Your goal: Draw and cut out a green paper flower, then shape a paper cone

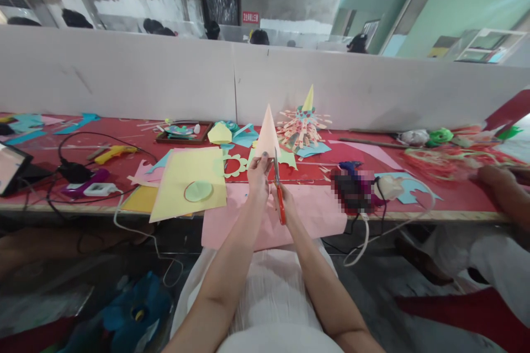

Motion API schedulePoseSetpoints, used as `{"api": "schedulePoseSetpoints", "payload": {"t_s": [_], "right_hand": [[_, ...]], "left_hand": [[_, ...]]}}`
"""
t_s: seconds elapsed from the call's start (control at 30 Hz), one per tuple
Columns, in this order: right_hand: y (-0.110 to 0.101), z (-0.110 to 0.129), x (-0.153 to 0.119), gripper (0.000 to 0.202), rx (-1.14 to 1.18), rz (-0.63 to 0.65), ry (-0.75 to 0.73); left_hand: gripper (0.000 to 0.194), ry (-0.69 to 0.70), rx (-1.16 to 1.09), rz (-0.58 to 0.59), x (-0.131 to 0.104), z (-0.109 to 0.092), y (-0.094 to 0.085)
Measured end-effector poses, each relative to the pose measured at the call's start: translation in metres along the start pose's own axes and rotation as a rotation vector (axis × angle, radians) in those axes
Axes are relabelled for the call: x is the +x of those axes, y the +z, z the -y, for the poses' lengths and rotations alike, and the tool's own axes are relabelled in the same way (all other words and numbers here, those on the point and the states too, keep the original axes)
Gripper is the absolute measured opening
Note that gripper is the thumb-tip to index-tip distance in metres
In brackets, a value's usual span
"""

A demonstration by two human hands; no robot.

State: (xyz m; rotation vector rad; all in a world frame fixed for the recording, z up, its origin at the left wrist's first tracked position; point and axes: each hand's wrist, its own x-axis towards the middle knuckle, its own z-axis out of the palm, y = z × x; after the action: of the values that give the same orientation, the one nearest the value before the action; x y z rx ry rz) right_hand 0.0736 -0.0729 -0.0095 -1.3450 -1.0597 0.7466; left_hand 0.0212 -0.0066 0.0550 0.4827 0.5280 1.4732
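Note:
My left hand (260,174) pinches the lower part of a pale pink paper cone (268,133), which points upward. Red-handled scissors (281,204) are gripped in my right hand (289,203), their blades up against the cone's right lower side. Below both hands lies a large pink paper sheet (232,220) that hangs over the table's front edge. Behind the cone, to its right, stands a paper figure (304,124) with a yellow cone on top and many fringed strips. Yellow cut paper with scalloped edges (236,165) lies just left of my left hand.
Yellow sheets (169,187) with a green paper circle (199,191) lie to the left. Further left are a yellow glue gun (115,153), cables and a power strip (85,185). On the right are a white plug (389,187), tangled strips (439,160) and another person's arm (503,193).

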Motion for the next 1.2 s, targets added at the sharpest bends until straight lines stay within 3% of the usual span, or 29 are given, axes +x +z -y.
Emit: {"api": "schedulePoseSetpoints", "payload": {"t_s": [0.33, 0.83, 1.2], "right_hand": [[0.006, 0.006, -0.001, 0.042, 0.032, -0.016, 0.070], [0.003, -0.010, 0.002, 0.037, 0.033, -0.031, 0.107], [0.003, -0.001, 0.000, 0.041, 0.013, -0.044, 0.118]], "left_hand": [[0.025, 0.068, 0.074, 0.023, -0.005, -0.006, 0.002], [0.016, -0.025, 0.075, 0.001, -0.009, 0.002, 0.000], [0.017, -0.038, 0.054, -0.018, -0.008, -0.002, 0.001]]}}
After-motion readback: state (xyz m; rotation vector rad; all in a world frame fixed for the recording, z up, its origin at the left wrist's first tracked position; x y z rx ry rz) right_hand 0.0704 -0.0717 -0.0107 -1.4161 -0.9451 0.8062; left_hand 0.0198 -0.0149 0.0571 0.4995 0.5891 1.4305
